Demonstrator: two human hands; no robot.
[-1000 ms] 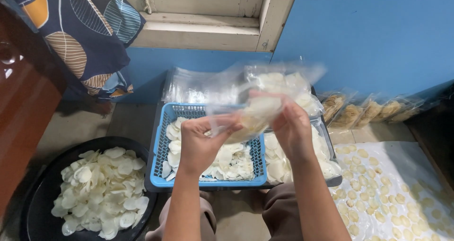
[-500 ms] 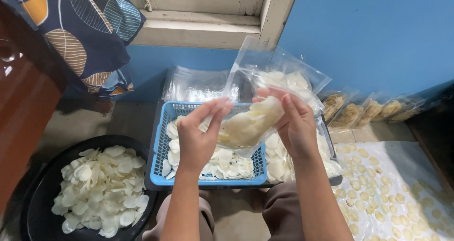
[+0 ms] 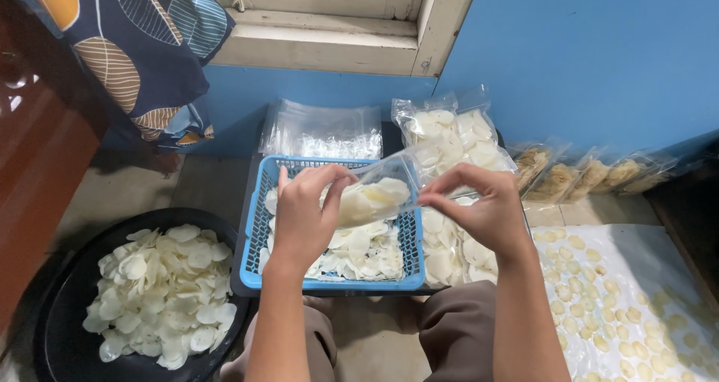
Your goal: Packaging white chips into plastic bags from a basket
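Note:
Between my two hands, above a blue plastic basket (image 3: 258,236), I hold a clear plastic bag (image 3: 374,195) filled with white raw cracker chips. My left hand (image 3: 303,217) grips the bag's left end. My right hand (image 3: 479,210) pinches its right end with fingertips. The basket holds more loose white chips (image 3: 363,255). Behind my right hand a filled bag of white chips (image 3: 453,135) leans against the blue wall.
A black basin (image 3: 64,322) of white chips sits at the lower left. A stack of empty clear bags (image 3: 322,131) lies behind the basket. Several bags of yellowish chips (image 3: 584,176) line the wall at right. Small round chips lie on a white sheet (image 3: 622,292).
The bag has come down from a raised, tilted position to lie level and low over the basket. My right hand shifted from cupping the bag to pinching its end.

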